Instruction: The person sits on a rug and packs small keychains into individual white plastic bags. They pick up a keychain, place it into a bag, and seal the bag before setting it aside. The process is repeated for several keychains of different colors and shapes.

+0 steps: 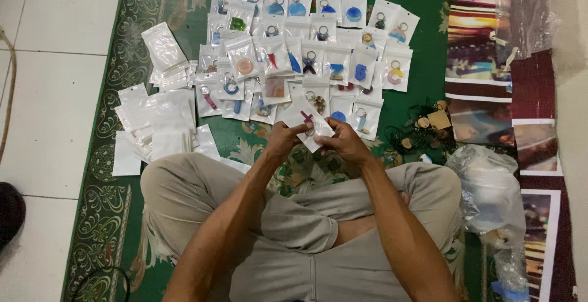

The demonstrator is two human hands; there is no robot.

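Observation:
Both my hands hold one small clear plastic pouch (308, 120) with a dark red keychain inside, just above my crossed legs. My left hand (283, 138) grips its left side and my right hand (344, 143) pinches its lower right corner. Beyond the hands, several filled pouches with coloured keychains (306, 45) lie in rows on the green patterned rug (429, 63).
Stacks of empty white pouches (156, 124) lie at the left on the rug. A heap of loose keychains with wooden tags and black cords (422, 127) sits at the right, beside a crumpled clear plastic bag (490, 185) and printed sheets (484, 63). White floor tiles (43, 94) are at far left.

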